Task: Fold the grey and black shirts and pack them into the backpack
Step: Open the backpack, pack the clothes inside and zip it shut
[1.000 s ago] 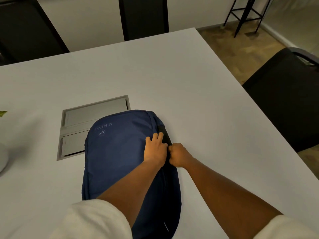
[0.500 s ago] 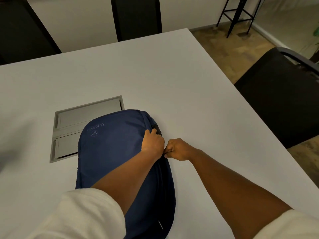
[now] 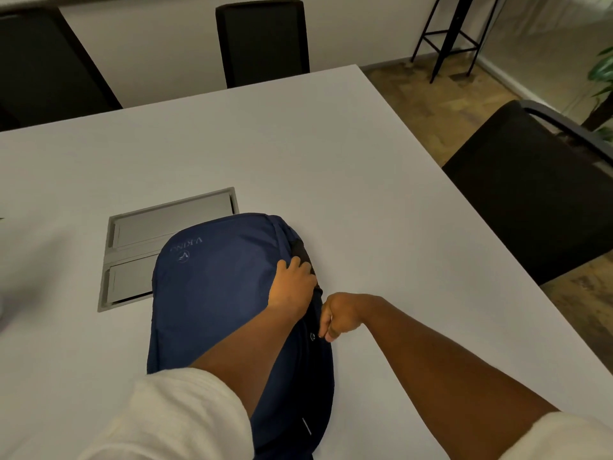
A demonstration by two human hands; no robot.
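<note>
A navy blue backpack (image 3: 215,293) lies flat on the white table (image 3: 365,200), its top pointing away from me. My left hand (image 3: 292,287) grips the fabric at the backpack's right side, by a dark gap along its edge. My right hand (image 3: 338,315) is just to the right and nearer to me, fingers curled and pinching something small at the backpack's right edge, apparently the zip pull. No grey or black shirt is visible outside the bag.
A grey metal cable hatch (image 3: 166,237) is set into the table, partly under the backpack. Black chairs stand at the far side (image 3: 262,41), far left (image 3: 43,68) and right (image 3: 537,187). A black stool frame (image 3: 454,31) stands on the wooden floor.
My right hand has slid towards me along the backpack's right edge, away from my left hand. My left hand keeps its grip on the fabric.
</note>
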